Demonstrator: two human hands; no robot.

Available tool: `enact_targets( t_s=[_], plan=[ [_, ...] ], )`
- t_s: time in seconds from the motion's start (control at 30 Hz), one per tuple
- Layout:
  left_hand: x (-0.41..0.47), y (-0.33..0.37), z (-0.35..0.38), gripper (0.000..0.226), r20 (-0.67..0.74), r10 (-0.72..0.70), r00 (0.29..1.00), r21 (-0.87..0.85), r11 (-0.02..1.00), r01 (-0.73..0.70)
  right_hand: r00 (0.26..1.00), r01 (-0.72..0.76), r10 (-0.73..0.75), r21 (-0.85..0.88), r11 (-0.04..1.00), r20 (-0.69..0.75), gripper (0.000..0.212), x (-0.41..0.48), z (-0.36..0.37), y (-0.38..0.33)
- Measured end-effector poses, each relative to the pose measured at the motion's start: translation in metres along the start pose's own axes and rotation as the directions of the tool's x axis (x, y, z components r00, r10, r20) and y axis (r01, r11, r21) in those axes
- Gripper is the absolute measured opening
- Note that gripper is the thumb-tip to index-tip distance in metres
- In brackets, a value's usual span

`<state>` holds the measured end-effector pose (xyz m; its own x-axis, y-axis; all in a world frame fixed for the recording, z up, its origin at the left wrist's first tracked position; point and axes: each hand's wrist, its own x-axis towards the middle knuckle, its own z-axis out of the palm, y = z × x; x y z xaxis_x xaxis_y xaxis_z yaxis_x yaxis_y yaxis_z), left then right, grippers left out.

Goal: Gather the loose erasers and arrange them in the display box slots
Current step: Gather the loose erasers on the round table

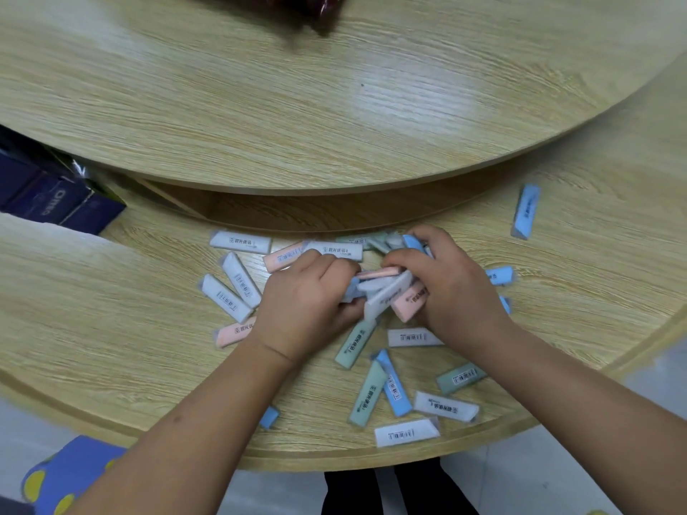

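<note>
Several wrapped erasers in white, pink, green and blue lie scattered on the lower wooden table ring [111, 328]. My left hand [301, 302] and my right hand [453, 288] meet over the pile and together grip a bunch of erasers [386, 291], white, pink and blue ones pressed between the fingers. Loose ones lie around: a white eraser [239, 242] at the far left, a green eraser [355, 345] below the hands, a blue eraser [526, 211] far right. No display box with slots shows in the head view.
A raised round wooden turntable [334, 105] fills the top, with a dark red bag [316, 9] at its far edge. A dark blue carton [48, 198] sits at the left. The table's front edge curves close below the erasers; a blue patterned object [70, 473] is on the floor.
</note>
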<state>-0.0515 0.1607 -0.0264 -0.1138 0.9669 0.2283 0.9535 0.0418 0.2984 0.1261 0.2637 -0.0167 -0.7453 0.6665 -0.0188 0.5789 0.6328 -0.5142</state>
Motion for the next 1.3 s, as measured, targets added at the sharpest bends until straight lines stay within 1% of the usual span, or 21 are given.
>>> enact_targets(
  t_s=[0.13, 0.2, 0.43, 0.57, 0.7, 0.77, 0.87, 0.97, 1.03, 1.07, 1.17, 1.27, 1.3],
  plan=[
    [0.002, 0.008, -0.006, 0.037, 0.004, -0.123, 0.992, -0.127, 0.984, 0.122, 0.996, -0.081, 0.084, 0.112, 0.99, -0.027, 0.05, -0.003, -0.002, 0.0],
    [0.004, 0.012, -0.011, 0.036, 0.009, -0.168, 0.986, -0.171, 0.971, 0.167, 0.993, -0.108, 0.114, 0.15, 0.983, -0.031, 0.049, -0.004, -0.002, 0.0],
    [0.011, 0.021, -0.028, 0.029, 0.048, -0.259, 0.965, -0.201, 0.944, 0.263, 0.98, -0.134, 0.167, 0.252, 0.958, -0.112, 0.043, -0.012, -0.016, -0.006],
    [0.012, 0.032, -0.041, 0.024, 0.121, -0.313, 0.942, -0.255, 0.907, 0.334, 0.967, -0.138, 0.195, 0.306, 0.942, -0.164, 0.045, -0.019, -0.027, -0.01],
    [0.015, 0.051, -0.054, 0.021, 0.201, -0.352, 0.914, -0.333, 0.853, 0.402, 0.953, -0.202, 0.265, 0.344, 0.917, -0.145, 0.041, -0.033, -0.046, -0.017],
    [0.019, 0.064, -0.062, 0.016, 0.228, -0.353, 0.907, -0.372, 0.83, 0.416, 0.941, -0.238, 0.306, 0.366, 0.9, -0.141, 0.038, -0.043, -0.058, -0.019],
    [0.028, 0.089, -0.072, 0.018, 0.256, -0.379, 0.889, -0.442, 0.773, 0.456, 0.921, -0.278, 0.362, 0.408, 0.869, -0.143, 0.034, -0.058, -0.081, -0.017],
    [0.044, 0.122, -0.08, 0.017, 0.283, -0.414, 0.865, -0.51, 0.699, 0.501, 0.89, -0.313, 0.43, 0.486, 0.816, -0.149, 0.028, -0.074, -0.109, -0.008],
    [0.059, 0.151, -0.079, 0.018, 0.288, -0.424, 0.859, -0.538, 0.67, 0.512, 0.862, -0.346, 0.483, 0.52, 0.781, -0.153, 0.034, -0.085, -0.129, 0.006],
    [0.068, 0.167, -0.078, 0.018, 0.288, -0.43, 0.856, -0.547, 0.66, 0.515, 0.849, -0.359, 0.505, 0.53, 0.768, -0.156, 0.034, -0.089, -0.139, 0.014],
    [0.104, 0.22, -0.068, 0.02, 0.323, -0.444, 0.836, -0.596, 0.591, 0.544, 0.8, -0.401, 0.574, 0.557, 0.727, -0.173, 0.024, -0.1, -0.173, 0.044],
    [0.146, 0.28, -0.054, 0.025, 0.372, -0.43, 0.823, -0.629, 0.535, 0.564, 0.768, -0.434, 0.616, 0.565, 0.702, -0.175, 0.029, -0.109, -0.209, 0.088],
    [0.159, 0.299, -0.048, 0.027, 0.379, -0.432, 0.818, -0.631, 0.526, 0.57, 0.767, -0.433, 0.619, 0.575, 0.694, -0.17, 0.028, -0.111, -0.222, 0.105]
  ],
)
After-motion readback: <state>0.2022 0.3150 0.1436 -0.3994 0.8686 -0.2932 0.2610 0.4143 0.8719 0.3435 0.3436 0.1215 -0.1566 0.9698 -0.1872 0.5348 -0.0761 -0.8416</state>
